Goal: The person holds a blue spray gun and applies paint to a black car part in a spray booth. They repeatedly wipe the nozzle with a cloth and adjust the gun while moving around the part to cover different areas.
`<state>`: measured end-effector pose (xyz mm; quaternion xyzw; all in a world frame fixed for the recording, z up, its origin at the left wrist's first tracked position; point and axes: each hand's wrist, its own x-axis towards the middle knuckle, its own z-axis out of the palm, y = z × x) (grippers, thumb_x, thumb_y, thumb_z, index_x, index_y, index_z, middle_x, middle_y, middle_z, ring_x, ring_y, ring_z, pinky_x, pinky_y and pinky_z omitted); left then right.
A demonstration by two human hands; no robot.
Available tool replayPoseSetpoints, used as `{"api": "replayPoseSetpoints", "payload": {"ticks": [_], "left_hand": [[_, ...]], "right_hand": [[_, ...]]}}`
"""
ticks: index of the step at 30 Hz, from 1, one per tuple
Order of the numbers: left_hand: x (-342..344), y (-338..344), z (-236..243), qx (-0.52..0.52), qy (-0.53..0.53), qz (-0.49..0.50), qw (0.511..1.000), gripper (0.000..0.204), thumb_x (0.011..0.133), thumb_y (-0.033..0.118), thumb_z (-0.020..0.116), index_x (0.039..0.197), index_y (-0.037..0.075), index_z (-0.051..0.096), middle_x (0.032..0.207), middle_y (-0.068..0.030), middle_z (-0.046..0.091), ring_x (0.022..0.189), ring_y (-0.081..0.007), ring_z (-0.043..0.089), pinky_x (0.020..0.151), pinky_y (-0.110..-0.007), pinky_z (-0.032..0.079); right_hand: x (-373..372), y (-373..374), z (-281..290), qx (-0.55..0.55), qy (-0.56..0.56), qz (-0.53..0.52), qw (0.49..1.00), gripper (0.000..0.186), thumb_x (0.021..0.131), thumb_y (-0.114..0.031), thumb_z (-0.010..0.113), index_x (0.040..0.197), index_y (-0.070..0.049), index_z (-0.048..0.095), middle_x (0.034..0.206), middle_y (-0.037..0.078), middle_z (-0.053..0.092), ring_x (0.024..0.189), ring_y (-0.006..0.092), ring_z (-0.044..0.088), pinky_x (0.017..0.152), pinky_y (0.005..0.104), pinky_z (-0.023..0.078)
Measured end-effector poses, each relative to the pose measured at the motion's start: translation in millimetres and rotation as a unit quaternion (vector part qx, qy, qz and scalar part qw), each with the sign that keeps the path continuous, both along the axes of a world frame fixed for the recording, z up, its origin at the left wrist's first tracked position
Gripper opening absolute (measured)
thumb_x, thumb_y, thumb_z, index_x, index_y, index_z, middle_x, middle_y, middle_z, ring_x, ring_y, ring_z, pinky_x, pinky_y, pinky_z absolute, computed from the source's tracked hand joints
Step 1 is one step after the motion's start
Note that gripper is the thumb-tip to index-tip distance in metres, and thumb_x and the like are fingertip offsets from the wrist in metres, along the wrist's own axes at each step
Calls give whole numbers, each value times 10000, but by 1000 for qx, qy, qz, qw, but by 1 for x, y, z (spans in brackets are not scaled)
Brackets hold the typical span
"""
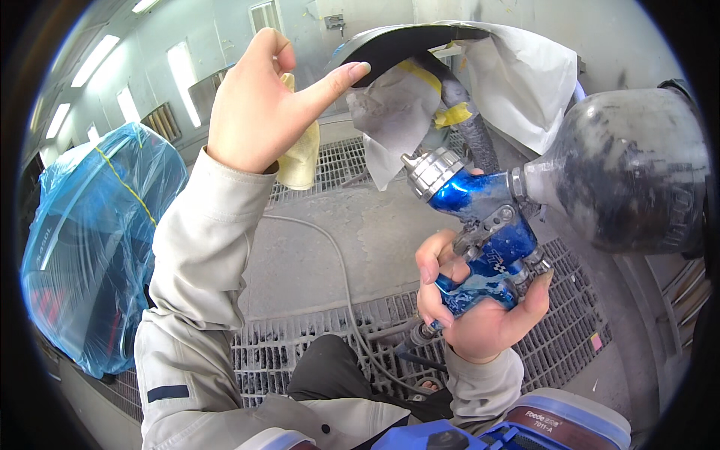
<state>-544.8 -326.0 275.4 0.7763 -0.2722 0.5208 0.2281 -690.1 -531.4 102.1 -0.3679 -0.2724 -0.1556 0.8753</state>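
My right hand (487,322) is wrapped round the handle of a blue spray gun (491,251), its silver nozzle end tilted up to the left. A large, smudged grey paint cup (615,172) is fixed to the gun on the right. Raised at upper left, my left hand (259,112) has its fingers curled on a pale yellow cloth (301,157), which hangs down behind the wrist. Its thumb is stretched out to the edge of a curved dark panel (405,49); whether they touch, I cannot tell. White masking paper (517,79) hangs about the panel.
A padded stand arm (476,139) with yellow tape (453,115) rises under the panel. Blue plastic film covers a large object (97,247) at left. A thin hose (341,262) crosses the floor and its metal grating (274,352). Part of a respirator (570,420) shows at the lower edge.
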Motion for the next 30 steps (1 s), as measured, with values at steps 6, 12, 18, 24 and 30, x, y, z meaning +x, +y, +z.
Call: {"api": "replayPoseSetpoints", "payload": {"ticks": [6, 12, 18, 24, 30], "left_hand": [[-4, 0, -1, -10, 35, -25, 999, 705, 819, 633, 891, 820, 35, 518, 628, -55, 490, 569, -167, 490, 550, -355, 445], [3, -4, 4, -19, 47, -44, 998, 688, 834, 609, 884, 795, 41, 499, 623, -38, 467, 584, -143, 457, 543, -337, 407], [-1, 9, -7, -10, 58, -61, 996, 632, 837, 503, 918, 783, 64, 466, 632, -18, 437, 604, -114, 405, 544, -309, 365], [-22, 23, -19, -1, 105, -110, 988, 604, 848, 416, 931, 802, 78, 432, 645, 23, 405, 617, -74, 353, 536, -283, 304], [-14, 11, 5, 25, 28, -95, 995, 643, 862, 500, 910, 768, 71, 440, 623, 13, 417, 604, -81, 378, 528, -296, 325]], "right_hand": [[-1, -1, 1, -11, -11, 1, 1000, 994, 888, -970, 224, 1003, -22, 498, 963, 199, 573, 458, 132, 467, 446, 292, 425], [1, 2, -1, 6, -5, 4, 1000, 998, 887, -972, 225, 1019, -22, 500, 970, 193, 578, 460, 131, 470, 450, 287, 424], [4, -2, -1, -20, -5, 6, 1000, 994, 881, -976, 225, 994, -21, 481, 968, 194, 582, 457, 132, 471, 453, 285, 426], [4, -4, -1, -18, 13, -9, 1000, 990, 879, -978, 216, 970, -25, 468, 967, 196, 581, 458, 129, 467, 456, 290, 426], [7, -2, -1, -6, -1, 11, 1000, 984, 890, -969, 198, 976, -27, 469, 996, 201, 578, 453, 125, 447, 456, 298, 424]]}}
